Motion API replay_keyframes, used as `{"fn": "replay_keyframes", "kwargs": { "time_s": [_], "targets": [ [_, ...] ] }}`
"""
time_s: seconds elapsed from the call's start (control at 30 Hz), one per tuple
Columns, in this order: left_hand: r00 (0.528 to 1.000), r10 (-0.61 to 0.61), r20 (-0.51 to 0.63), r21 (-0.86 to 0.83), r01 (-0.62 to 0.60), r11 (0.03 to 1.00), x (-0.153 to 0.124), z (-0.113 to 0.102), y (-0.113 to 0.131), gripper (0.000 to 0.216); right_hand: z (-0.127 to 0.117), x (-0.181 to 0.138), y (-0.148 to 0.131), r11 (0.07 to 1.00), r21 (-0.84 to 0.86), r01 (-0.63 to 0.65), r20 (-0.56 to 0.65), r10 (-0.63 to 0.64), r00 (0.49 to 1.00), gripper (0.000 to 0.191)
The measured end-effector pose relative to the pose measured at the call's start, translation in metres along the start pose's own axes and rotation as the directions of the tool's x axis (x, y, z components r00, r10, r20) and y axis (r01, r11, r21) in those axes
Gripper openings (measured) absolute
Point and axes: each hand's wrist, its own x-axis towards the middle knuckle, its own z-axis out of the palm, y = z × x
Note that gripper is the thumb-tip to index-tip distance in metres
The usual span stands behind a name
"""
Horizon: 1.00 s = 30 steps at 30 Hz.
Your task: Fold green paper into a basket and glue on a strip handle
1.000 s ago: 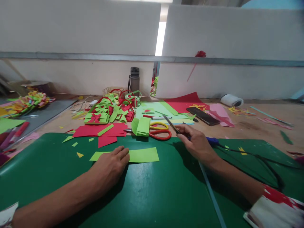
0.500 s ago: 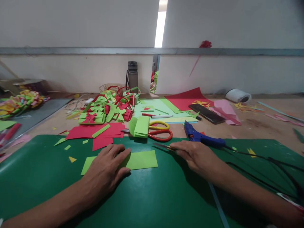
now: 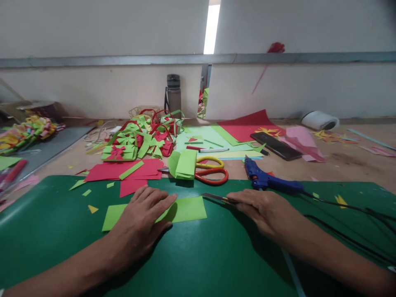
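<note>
My left hand (image 3: 144, 216) lies flat with its fingers spread on a light green paper strip (image 3: 188, 208), which rests on the dark green cutting mat (image 3: 201, 255). My right hand (image 3: 264, 208) lies low on the mat just right of the strip. It is closed over the handle of a slim craft knife (image 3: 216, 197), whose blade points left towards the strip's right end. A thin pale blue strip (image 3: 291, 272) runs out from under my right forearm.
Behind the mat lie red-and-yellow scissors (image 3: 212, 173), a folded green paper (image 3: 185, 164), a blue glue gun (image 3: 267, 180) with its black cord, red paper sheets (image 3: 130, 171), a pile of green and red paper bows (image 3: 142, 138), a phone (image 3: 275, 145) and a grey bottle (image 3: 173, 93).
My right hand came down from holding the knife raised and now lies low on the mat with the blade pointing left. My left hand slid further onto the green strip. The glue gun is uncovered.
</note>
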Motion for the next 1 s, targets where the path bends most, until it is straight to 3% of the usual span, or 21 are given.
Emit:
{"fn": "replay_keyframes", "kwargs": {
  "time_s": [0.37,0.53,0.83,1.0],
  "targets": [
    [0.995,0.034,-0.097,-0.033,-0.038,0.999,0.0,0.002,0.005,0.03,-0.001,0.001,-0.001,0.995,0.097,-0.037,0.032,0.034,0.999,0.032],
    [0.994,0.066,-0.088,-0.011,-0.067,0.998,-0.002,0.005,0.002,0.029,-0.002,0.003,-0.003,0.982,0.19,0.007,0.041,-0.015,0.999,0.032],
    [0.992,-0.125,-0.023,-0.183,0.119,0.976,0.003,-0.001,0.004,0.031,-0.004,0.006,-0.01,0.995,0.083,0.052,0.229,-0.07,0.971,0.025],
    [0.974,-0.228,-0.006,-0.206,0.222,0.953,0.01,-0.002,0.004,0.029,0.0,0.006,-0.007,0.992,0.06,0.111,0.202,-0.121,0.972,0.023]
  ]
}}
